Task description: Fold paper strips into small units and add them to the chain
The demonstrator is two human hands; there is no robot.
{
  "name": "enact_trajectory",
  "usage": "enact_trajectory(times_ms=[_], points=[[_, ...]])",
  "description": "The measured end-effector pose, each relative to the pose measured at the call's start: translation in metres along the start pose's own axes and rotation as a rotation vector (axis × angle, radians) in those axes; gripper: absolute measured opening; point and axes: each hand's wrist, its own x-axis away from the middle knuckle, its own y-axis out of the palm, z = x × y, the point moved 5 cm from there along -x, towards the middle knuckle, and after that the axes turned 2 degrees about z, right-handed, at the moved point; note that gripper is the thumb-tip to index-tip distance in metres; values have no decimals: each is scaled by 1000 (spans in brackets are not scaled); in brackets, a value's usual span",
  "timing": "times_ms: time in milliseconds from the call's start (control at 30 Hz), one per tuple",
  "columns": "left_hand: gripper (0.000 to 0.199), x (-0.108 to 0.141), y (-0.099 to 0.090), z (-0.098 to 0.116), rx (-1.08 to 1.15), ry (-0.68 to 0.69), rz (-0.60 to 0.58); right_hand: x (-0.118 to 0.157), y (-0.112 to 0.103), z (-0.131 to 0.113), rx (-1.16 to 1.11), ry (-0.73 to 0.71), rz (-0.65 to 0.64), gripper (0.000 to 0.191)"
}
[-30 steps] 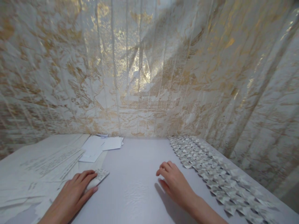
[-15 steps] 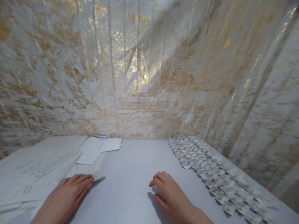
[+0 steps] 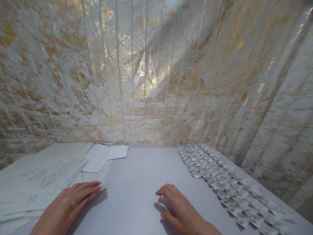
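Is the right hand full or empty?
Empty. The right hand is over the white table, its thumb and fingers apart, and nothing shows between them.

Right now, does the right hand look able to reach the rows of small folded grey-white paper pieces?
Probably yes: the right hand looks empty, and only bare white tabletop shows between it and the folded paper rows.

Curtain: white and gold, patterned [image 3: 156, 71], hanging behind the worktop [image 3: 137, 169]
Light: bright behind the fabric's middle
Worktop: pale, glossy
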Motion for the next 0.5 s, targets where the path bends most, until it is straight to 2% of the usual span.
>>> enact_trajectory(times_ms=[67, 133, 200, 233, 300, 367, 433, 500], points=[[28, 1, 7, 30, 115, 57, 2, -1, 1, -6, -27, -90, 45, 63], [25, 0, 19, 68, 269, 95, -31, -1, 8, -12, -13, -226, 75, 69], [27, -2, 38, 106, 426, 98, -157, 1, 18, -15, 30, -364, 104, 69], [29, -4, 46, 122, 481, 101, -178, 2, 20, -16, 52, -418, 142, 64], [33, -8, 59, 148, 521, 162, -203, 7, 18, -15, 85, -490, 258, 40], [40, -9, 71, 160, 446, 201, -267, 14, 11, -17, 129, -577, 355, 18], [47, -8, 76, 161, 336, 209, -243, 20, 4, -20, 258, -662, 405, 18], [51, -1, 76, 157, 226, 244, -169, 27, 6, -21, 452, -723, 435, 23]])
